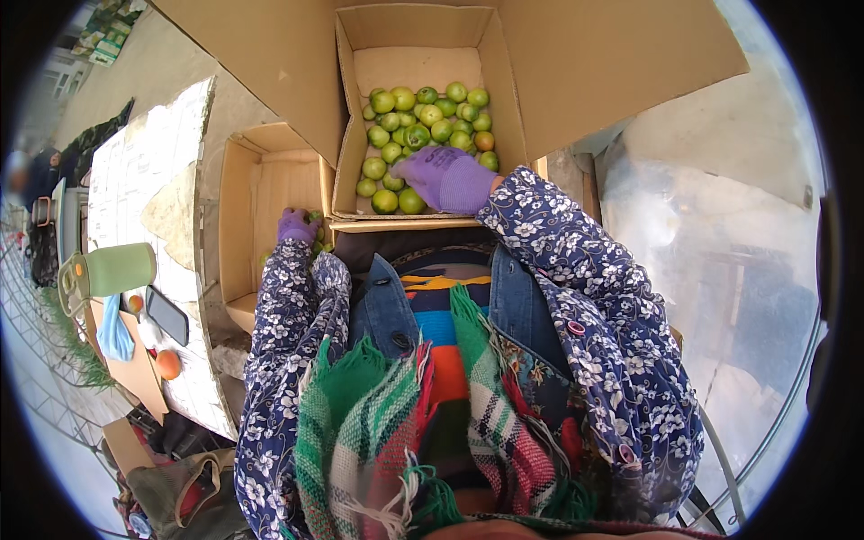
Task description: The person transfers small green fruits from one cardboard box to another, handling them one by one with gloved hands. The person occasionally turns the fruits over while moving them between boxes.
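A cardboard box (418, 61) in front of me holds many green tomatoes (416, 137) and an orange one (484, 140). My right hand (451, 179), in a purple glove, lies over the tomatoes near the box's front edge; its fingertips are partly hidden, so whether it grips one cannot be told. To the left and lower stands a second, shallower cardboard box (266, 175) with a few green tomatoes at its near right side. Inside it is my left hand (297, 225), also gloved in purple, with its fingers bent beside a green tomato; its palm is hidden.
Wide cardboard flaps rise around the main box. At left, a white-topped table (182, 297) bears a green bottle (120, 268), a phone (167, 315), a light blue cloth (115, 329) and an orange-red fruit (167, 364). Clear plastic sheeting (729, 256) hangs at right. A person stands far left.
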Available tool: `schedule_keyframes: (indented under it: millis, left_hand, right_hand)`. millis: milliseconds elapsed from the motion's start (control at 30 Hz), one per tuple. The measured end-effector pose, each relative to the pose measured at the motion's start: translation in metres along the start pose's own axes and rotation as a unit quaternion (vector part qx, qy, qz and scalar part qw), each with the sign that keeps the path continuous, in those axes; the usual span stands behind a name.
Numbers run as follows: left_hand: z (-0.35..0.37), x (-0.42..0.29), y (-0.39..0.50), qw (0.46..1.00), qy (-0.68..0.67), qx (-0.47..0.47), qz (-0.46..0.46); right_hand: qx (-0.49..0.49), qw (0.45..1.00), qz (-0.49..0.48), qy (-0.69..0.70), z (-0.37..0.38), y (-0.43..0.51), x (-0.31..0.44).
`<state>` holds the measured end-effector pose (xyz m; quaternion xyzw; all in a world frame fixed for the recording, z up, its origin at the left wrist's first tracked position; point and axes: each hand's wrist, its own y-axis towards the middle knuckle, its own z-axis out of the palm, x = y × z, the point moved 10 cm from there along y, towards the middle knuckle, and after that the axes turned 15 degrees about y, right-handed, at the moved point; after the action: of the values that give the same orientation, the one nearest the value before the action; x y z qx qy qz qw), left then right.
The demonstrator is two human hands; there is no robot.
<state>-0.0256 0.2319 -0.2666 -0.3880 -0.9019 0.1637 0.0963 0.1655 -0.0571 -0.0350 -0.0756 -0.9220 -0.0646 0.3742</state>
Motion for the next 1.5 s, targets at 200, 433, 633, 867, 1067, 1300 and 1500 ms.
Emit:
schedule_keyframes:
  millis: [200,433,633,867,1067,1300,1500]
  left_hand:
    - [-0.018,0.055,0.008,0.961,-0.269,-0.061,-0.029]
    - [-0.247,-0.065,-0.158,0.879,-0.354,-0.247,0.201]
    - [-0.299,-0.193,-0.21,0.873,-0.15,-0.346,0.309]
    - [-0.272,-0.2,-0.186,0.833,-0.309,-0.356,0.291]
    - [-0.274,-0.191,-0.185,0.825,-0.344,-0.354,0.275]
    - [-0.271,-0.195,-0.185,0.823,-0.343,-0.359,0.274]
    - [-0.251,-0.19,-0.165,0.846,-0.343,-0.323,0.25]
  right_hand:
    - [-0.033,0.998,-0.001,0.054,-0.009,0.001,0.007]
    - [-0.025,0.915,0.111,0.388,-0.02,-0.003,0.018]
    - [-0.02,0.902,0.161,0.401,-0.049,-0.004,0.057]
    - [-0.109,0.989,0.084,-0.057,-0.066,0.035,-0.011]
    - [-0.016,0.963,0.023,-0.267,-0.021,0.061,-0.011]
    - [-0.105,0.994,0.002,-0.033,-0.044,0.042,-0.011]
    - [-0.04,0.961,-0.056,0.269,-0.032,0.018,0.034]
